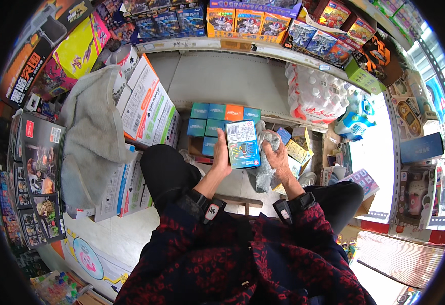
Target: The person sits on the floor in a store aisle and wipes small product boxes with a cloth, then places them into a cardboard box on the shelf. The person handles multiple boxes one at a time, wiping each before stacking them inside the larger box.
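Note:
A small blue toy box [244,150] with a printed panel and a barcode stands upright in my left hand [221,155], whose fingers hold its left side. My right hand [277,154] grips a grey cloth [265,173], which is bunched against the right side of that box. Just beyond, several teal boxes [196,127] and an orange box [234,112] are stacked in a brown carton [195,147]. The large grey towel [92,133] hangs over white cartons [150,103] at the left.
A bare grey shelf board [226,76] spans the front, with shrink-wrapped bottles [314,93] at its right end. Toy boxes [249,23] line the shelf above. Yellow boxes [299,150] lie low at the right. A black toy carton [43,183] stands at the far left.

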Action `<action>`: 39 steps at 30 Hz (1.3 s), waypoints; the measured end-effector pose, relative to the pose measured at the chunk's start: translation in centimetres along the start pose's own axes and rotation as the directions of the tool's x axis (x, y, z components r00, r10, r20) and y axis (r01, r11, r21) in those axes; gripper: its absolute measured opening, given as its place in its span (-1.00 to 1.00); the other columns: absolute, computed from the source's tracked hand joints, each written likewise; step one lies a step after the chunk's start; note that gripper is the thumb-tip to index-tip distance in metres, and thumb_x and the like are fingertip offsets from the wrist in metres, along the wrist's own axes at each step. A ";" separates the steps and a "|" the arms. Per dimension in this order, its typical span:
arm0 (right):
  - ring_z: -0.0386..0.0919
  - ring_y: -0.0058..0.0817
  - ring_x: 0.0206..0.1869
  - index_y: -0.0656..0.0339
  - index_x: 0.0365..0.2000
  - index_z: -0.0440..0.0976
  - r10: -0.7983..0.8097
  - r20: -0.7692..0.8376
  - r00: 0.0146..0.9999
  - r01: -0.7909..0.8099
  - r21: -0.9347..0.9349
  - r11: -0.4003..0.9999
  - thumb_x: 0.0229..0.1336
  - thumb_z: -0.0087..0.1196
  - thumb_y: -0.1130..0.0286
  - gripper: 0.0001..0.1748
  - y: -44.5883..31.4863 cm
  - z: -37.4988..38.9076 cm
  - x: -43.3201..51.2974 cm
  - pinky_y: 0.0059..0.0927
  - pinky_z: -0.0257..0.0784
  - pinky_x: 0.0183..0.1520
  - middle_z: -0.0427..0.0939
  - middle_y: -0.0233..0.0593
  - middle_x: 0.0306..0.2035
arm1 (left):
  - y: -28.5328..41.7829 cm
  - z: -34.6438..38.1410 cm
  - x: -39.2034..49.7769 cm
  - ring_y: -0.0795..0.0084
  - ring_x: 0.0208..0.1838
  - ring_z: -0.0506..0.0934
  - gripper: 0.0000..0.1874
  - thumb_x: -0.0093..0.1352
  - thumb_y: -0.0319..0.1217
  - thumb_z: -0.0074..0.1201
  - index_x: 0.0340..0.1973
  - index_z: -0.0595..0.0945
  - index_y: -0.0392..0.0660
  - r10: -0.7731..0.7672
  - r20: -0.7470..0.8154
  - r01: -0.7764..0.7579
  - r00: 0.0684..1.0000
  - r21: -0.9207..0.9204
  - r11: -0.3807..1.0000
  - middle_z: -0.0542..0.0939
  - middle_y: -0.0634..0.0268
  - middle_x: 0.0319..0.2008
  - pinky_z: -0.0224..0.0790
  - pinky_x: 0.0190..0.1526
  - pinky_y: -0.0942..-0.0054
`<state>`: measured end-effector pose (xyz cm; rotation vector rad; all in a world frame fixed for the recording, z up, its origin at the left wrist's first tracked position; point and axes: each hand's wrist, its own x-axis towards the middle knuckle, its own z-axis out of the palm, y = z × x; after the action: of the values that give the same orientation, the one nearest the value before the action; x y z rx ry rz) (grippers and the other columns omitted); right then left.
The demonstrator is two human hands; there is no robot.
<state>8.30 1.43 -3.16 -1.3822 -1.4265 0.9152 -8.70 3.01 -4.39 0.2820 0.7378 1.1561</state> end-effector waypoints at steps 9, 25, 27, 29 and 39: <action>0.45 -0.34 -0.10 0.25 -0.15 0.41 -0.124 -0.077 0.989 0.122 -0.037 0.992 0.02 0.06 0.46 -0.68 -4.9 -2.8 3.0 -0.43 0.34 -0.03 0.42 -0.09 -0.14 | 1.6 1.3 -0.9 0.47 -0.18 0.56 -0.41 0.37 0.10 -0.21 -0.02 0.44 -0.19 -0.166 0.208 0.147 0.964 0.104 0.984 0.56 0.25 -0.19 0.49 -0.17 0.44; 0.36 -0.11 -0.09 0.08 -0.23 0.43 -0.308 0.475 0.824 0.480 -0.299 0.825 -0.36 0.31 0.45 -0.49 -7.1 -4.4 -0.7 -0.23 0.36 -0.02 0.34 -0.21 -0.08 | 1.4 1.0 -0.7 0.24 0.09 0.44 -0.35 0.41 0.12 -0.48 0.17 0.28 -0.13 -0.204 0.198 0.237 0.959 -0.163 0.958 0.41 0.15 0.08 0.32 0.11 0.19; 0.36 -0.11 -0.11 0.14 -0.25 0.42 -0.233 0.304 0.924 0.376 -0.603 0.704 -0.40 0.27 0.52 -0.49 -6.7 -5.6 -0.9 -0.22 0.37 -0.05 0.34 -0.20 -0.08 | 1.1 1.0 -0.5 0.19 0.16 0.37 -0.35 0.42 0.10 -0.47 0.20 0.24 -0.12 -0.308 0.141 0.338 0.941 -0.377 0.862 0.35 0.12 0.16 0.25 0.16 0.15; 0.32 -0.09 0.02 0.17 -0.24 0.42 -0.248 0.147 0.958 0.283 -0.641 0.713 -0.45 0.27 0.56 -0.44 -6.7 -5.5 -1.6 -0.23 0.36 0.02 0.32 -0.16 -0.07 | 0.7 1.1 -0.2 0.12 0.22 0.31 -0.32 0.42 0.12 -0.60 0.21 0.22 -0.13 -0.285 0.118 0.307 0.951 -0.459 0.834 0.33 0.10 0.17 0.12 0.23 0.04; 0.26 -0.02 0.04 0.00 -0.26 0.42 -0.649 0.398 0.648 0.706 -0.633 0.316 -0.21 0.07 0.41 -0.65 -6.0 -0.2 -3.2 -0.17 0.33 -0.07 0.28 -0.26 -0.06 | -0.6 0.1 -1.0 0.17 0.14 0.39 -0.41 0.41 0.07 -0.40 0.14 0.34 -0.09 -0.102 0.149 0.144 0.984 -0.300 0.943 0.40 0.17 0.12 0.23 0.16 0.15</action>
<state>6.45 -2.31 2.18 -1.0399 -2.3411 -0.2898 -8.40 1.87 -4.29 0.0454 0.4421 1.1042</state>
